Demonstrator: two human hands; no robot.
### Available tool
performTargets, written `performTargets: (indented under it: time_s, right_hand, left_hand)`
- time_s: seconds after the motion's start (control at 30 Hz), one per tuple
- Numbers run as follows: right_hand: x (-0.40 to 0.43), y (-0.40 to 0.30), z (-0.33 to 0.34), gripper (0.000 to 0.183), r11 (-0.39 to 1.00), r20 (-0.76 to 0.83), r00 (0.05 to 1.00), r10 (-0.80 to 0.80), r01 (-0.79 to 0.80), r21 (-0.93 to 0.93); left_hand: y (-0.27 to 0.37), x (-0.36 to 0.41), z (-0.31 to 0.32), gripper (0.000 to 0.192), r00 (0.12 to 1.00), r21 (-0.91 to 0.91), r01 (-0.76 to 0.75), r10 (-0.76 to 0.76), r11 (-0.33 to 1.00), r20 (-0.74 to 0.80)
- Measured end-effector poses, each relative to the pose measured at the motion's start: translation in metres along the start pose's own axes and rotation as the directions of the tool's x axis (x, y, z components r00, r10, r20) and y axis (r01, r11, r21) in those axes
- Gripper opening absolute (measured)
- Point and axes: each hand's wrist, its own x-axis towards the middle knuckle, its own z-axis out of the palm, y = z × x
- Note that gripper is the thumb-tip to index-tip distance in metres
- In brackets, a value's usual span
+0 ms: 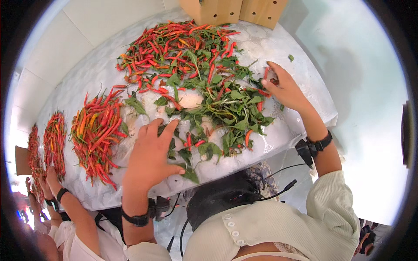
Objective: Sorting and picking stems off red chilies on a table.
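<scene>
My left hand [152, 153] hovers, fingers spread, over the near left edge of a pile of green leaves and stems [228, 111]; I see nothing held in it. At the right of that pile is my right hand [284, 86], thumb and forefinger apart beside a red chili pepper [266, 73] and a dark shrivelled piece; whether it touches them I cannot tell. Behind the leaves spreads a large heap of red chili peppers [156, 45] mixed with leaves. To the left lies a heap of red and orange chili peppers [98, 130] with few leaves.
Cardboard boxes [217, 13] with small holes stand at the table's far edge. More chili heaps [55, 143] lie at the far left, where other people's hands [52, 177] reach in. The plastic-covered table [313, 94] meets a pale wall. Cables hang below its near edge.
</scene>
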Motion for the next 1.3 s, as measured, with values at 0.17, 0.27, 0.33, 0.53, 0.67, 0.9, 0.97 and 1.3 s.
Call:
performTargets:
  time_s: [0.17,0.27,0.33,0.53,0.67,0.9,0.97,1.3]
  right_hand:
    - [0.018,-0.032,0.052,0.063,0.961,0.051,0.968,-0.245,0.25,-0.116]
    - [0.016,-0.045,0.059,0.06,0.954,0.171,0.939,-0.299,0.292,0.068]
    - [0.01,-0.049,0.051,0.061,0.95,0.222,0.939,-0.262,0.21,0.231]
    - [-0.037,-0.05,-0.002,0.102,0.974,0.242,0.944,-0.222,0.226,0.015]
    - [-0.069,-0.053,-0.003,0.128,0.932,0.308,0.924,-0.227,0.298,-0.207]
    - [-0.057,-0.051,0.028,0.132,0.939,0.1,0.972,-0.211,0.23,-0.257]
    - [-0.041,-0.048,0.031,0.132,0.943,0.09,0.971,-0.222,0.237,-0.234]
    - [0.001,-0.061,0.044,0.135,0.847,0.328,0.795,-0.511,0.531,0.033]
  left_hand:
    - [0.026,0.008,0.019,0.107,0.991,-0.13,-0.008,-0.01,0.991,-0.137]
    - [0.042,0.018,0.024,0.106,0.98,-0.092,0.058,-0.074,0.994,-0.186]
    - [0.047,0.027,0.026,0.102,0.982,-0.165,-0.009,-0.023,0.986,-0.189]
    - [0.06,0.057,0.042,0.088,0.952,-0.258,-0.144,0.063,0.955,-0.3]
    - [0.07,0.085,0.047,0.085,0.905,-0.367,-0.259,0.092,0.894,-0.416]
    - [0.044,0.052,0.027,0.101,0.929,-0.265,-0.172,0.066,0.949,-0.364]
    - [0.037,0.041,0.022,0.106,0.959,-0.244,-0.069,-0.003,0.967,-0.284]
    - [0.048,0.081,0.048,0.098,0.963,-0.373,-0.078,-0.027,0.924,-0.268]
